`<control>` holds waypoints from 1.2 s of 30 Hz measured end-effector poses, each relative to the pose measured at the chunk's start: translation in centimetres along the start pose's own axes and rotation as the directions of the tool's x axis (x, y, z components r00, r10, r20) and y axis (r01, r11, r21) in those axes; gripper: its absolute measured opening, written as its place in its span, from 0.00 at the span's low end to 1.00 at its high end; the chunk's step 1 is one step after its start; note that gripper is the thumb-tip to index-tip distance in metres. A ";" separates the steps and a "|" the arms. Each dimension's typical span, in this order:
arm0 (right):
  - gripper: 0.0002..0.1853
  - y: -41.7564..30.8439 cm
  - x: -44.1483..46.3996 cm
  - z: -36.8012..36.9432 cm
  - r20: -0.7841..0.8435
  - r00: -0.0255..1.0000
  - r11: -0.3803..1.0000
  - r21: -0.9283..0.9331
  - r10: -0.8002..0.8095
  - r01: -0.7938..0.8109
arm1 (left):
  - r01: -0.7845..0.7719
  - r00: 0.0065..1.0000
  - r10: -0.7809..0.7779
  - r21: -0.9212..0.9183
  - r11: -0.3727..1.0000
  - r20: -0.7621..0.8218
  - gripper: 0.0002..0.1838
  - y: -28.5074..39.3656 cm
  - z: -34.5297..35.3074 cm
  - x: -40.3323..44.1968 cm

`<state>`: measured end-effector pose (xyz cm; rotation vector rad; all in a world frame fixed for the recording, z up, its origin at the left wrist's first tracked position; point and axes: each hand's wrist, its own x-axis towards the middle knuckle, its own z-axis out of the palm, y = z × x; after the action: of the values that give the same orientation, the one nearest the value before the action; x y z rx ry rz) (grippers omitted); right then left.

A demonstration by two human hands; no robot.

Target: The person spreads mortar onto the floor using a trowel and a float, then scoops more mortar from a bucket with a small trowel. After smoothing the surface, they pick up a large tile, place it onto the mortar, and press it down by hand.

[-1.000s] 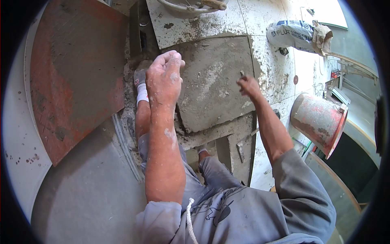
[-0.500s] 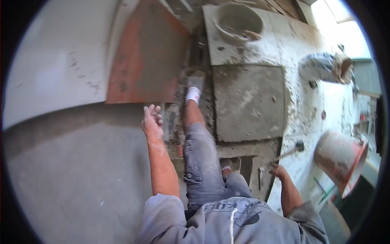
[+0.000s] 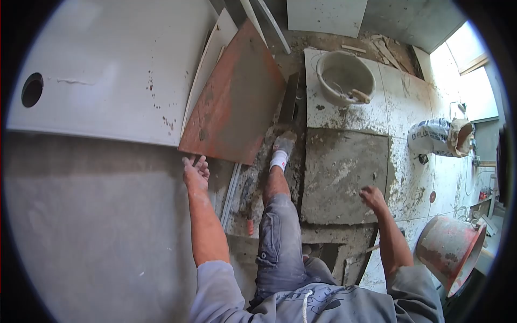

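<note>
My left hand (image 3: 196, 173) is open, palm up with fingers apart and bent. Its fingertips are right at the near edge of a large reddish-brown board (image 3: 237, 102) with a grey mortar-like film; whether they touch it I cannot tell. My right hand (image 3: 372, 198) is over a square slab coated in grey mortar (image 3: 344, 172), its fingers curled in and nothing visible in them. Partly behind my right forearm, the handle of a mallet (image 3: 371, 248) shows. My left foot (image 3: 284, 145), in a white sock and a dusty shoe, stands between board and slab.
A white bucket (image 3: 344, 81) with a wooden-handled tool inside stands beyond the slab. On the right are an opened bag (image 3: 431, 137) and a tilted, mortar-smeared bucket (image 3: 447, 242). White panels (image 3: 124, 64) lean at left. Metal strips (image 3: 231, 196) and an orange-handled tool (image 3: 250, 226) lie near my leg.
My left hand has come up to the board's near edge. My right hand has moved away from the mallet handle to over the slab. The camera view has shifted, showing more of the far floor.
</note>
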<state>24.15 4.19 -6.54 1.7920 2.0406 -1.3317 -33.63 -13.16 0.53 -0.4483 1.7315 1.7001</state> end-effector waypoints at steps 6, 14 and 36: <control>0.23 -24.6 10.3 -3.2 -0.070 0.974 0.973 0.061 -0.217 0.222 | 0.008 1.000 -0.010 0.110 0.994 0.014 0.27 -1.2 0.6 0.8; 0.26 -41.9 12.2 1.1 0.024 0.896 0.883 0.181 -0.444 0.433 | 0.024 1.000 -0.024 0.054 0.998 0.001 0.24 -1.1 1.4 -0.7; 0.21 -60.4 31.9 -8.2 0.137 0.864 0.288 -0.907 -0.484 0.306 | 0.527 0.714 -0.658 0.436 0.730 0.239 0.19 -10.2 -1.6 8.3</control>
<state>-32.83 38.57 10.98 0.8649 2.5869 0.1363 -33.28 -13.98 -12.63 -0.4290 1.3391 0.9107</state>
